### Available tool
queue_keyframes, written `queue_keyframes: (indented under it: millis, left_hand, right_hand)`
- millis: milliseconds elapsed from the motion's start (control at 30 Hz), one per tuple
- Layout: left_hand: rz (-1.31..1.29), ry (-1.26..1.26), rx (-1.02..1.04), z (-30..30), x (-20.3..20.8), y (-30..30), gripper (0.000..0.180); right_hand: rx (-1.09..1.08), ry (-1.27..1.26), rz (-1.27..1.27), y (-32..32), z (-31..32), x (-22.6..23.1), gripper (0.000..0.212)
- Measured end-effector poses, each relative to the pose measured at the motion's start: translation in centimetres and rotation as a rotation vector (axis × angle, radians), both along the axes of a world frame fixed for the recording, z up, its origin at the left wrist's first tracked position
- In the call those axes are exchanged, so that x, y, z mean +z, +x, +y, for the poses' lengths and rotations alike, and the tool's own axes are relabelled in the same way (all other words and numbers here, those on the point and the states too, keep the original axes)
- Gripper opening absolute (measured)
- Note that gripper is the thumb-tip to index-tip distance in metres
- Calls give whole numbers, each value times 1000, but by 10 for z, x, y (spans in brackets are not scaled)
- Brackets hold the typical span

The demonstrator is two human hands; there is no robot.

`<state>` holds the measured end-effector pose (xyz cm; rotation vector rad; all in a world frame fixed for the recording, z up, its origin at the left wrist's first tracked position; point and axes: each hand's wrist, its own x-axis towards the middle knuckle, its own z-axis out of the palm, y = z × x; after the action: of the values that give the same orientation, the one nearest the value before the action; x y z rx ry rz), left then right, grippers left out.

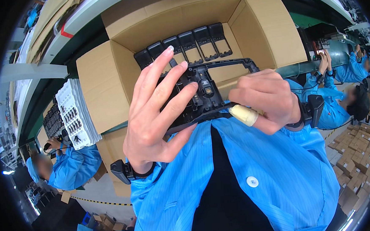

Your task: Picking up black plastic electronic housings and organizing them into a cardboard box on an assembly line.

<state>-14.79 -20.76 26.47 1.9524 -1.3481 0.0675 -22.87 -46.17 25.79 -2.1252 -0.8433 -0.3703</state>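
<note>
A black plastic frame (204,86), with a wide rectangular opening and moulded fittings, is held up in front of the cardboard box. My left hand (155,106) grips its left side, thumb along the lower edge and the other fingers spread across the near face. At the lower right corner of the frame, my right hand (264,100) is closed, fingers curled and pinching there. A pale yellow finger cot (244,114) covers the right thumb. What lies inside the right fist is hidden.
The open cardboard box (179,16) holds a row of several similar black parts (191,43). Stacked white trays (75,113) with small dark pieces stand left. Co-workers in blue work at the left (76,166) and right (330,106). Many cartons (359,157) cover the floor at right.
</note>
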Motion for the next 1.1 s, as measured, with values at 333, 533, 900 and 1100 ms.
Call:
queue_keyframes:
  millis: [333,533,900,1100]
  left_hand:
    - [-52,-17,-1,0,-1,-7,57]
    - [-80,-21,12,1,1,-10,56]
    - [-139,-27,135,-6,1,-19,50]
    - [-85,-83,130,-15,-9,-16,49]
  right_hand:
    - [-12,-7,-41,-5,2,0,21]
    - [-10,0,-36,-7,3,3,22]
    - [-35,26,31,-10,-5,-1,18]
    - [-3,163,238,-5,-18,-19,16]
